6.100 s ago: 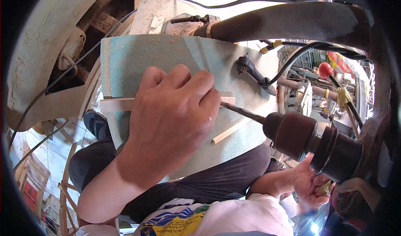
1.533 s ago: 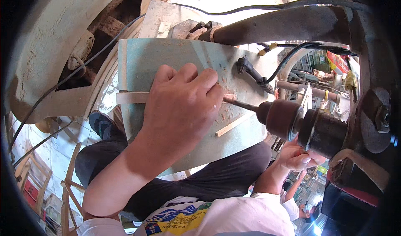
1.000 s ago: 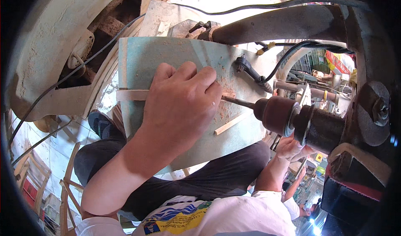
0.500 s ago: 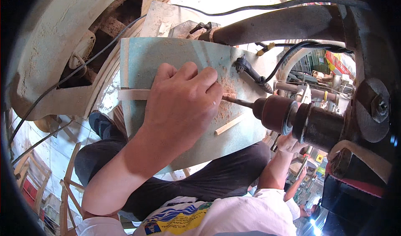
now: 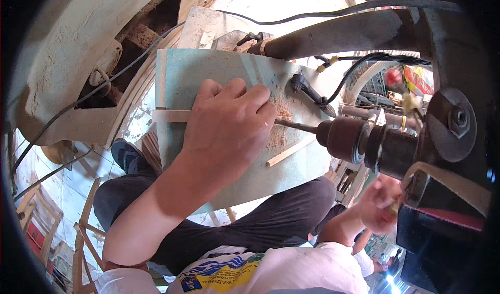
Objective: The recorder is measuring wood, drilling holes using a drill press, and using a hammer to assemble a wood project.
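Observation:
My left hand [image 5: 229, 119] is closed over a thin wooden strip [image 5: 172, 116], pressing it on a pale green board [image 5: 198, 65]. One end of the strip sticks out left of the hand; the rest is mostly hidden under it. Just right of my knuckles, the drill bit [image 5: 296, 124] reaches the strip amid wood shavings, and its tip is hard to make out. The bit sits in the dark drill chuck [image 5: 346, 139]. My right hand [image 5: 379, 200] is smeared by motion below the drill head, beside a small reddish spot; its fingers are unclear.
A loose wood stick [image 5: 289, 153] lies on the board below the bit. A black clamp handle [image 5: 312, 93] is at its right edge. A thick machine arm [image 5: 349, 34] and a black cable [image 5: 333, 10] cross above. Another person [image 5: 388, 263] is at lower right.
My right hand has moved right and down, out from behind the chuck. Blurred red and yellowish parts now show by the drill head. My left hand keeps its place on the strip.

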A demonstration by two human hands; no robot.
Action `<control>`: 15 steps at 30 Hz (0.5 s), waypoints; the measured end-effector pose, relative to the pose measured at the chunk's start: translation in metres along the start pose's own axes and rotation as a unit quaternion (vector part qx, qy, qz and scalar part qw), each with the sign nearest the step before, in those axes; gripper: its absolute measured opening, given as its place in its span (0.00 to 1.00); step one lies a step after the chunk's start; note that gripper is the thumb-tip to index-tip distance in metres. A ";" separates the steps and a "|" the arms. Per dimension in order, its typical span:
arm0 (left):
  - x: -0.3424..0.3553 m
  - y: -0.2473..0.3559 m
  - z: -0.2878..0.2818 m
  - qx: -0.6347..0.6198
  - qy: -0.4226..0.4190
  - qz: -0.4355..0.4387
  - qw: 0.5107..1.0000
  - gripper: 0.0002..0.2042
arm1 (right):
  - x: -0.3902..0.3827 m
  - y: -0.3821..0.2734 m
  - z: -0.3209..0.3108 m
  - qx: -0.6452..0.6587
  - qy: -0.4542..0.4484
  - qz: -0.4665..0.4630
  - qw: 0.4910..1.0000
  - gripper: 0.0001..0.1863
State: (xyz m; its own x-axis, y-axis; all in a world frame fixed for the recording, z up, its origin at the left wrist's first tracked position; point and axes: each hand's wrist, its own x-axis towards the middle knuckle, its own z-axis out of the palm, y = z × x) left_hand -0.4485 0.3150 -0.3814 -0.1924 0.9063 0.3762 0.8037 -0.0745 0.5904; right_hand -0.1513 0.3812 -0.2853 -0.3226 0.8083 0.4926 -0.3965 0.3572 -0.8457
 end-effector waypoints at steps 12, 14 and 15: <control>-0.008 0.005 -0.007 0.005 0.017 0.019 1.000 0.05 | 0.093 -0.061 -0.018 -0.084 0.044 0.003 0.996 0.21; -0.021 0.003 -0.016 -0.007 0.005 0.023 1.000 0.05 | 0.083 -0.057 0.004 -0.081 0.050 0.001 0.995 0.21; -0.030 0.003 -0.023 -0.026 -0.014 0.027 0.999 0.05 | 0.073 -0.046 0.024 -0.077 0.055 0.001 0.996 0.22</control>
State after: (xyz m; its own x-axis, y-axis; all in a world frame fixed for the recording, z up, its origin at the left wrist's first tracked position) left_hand -0.4535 0.2778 -0.3741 -0.1341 0.9116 0.3886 0.7813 -0.1441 0.6074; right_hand -0.1776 0.4124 -0.2051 -0.2241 0.8521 0.4729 -0.2571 0.4164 -0.8721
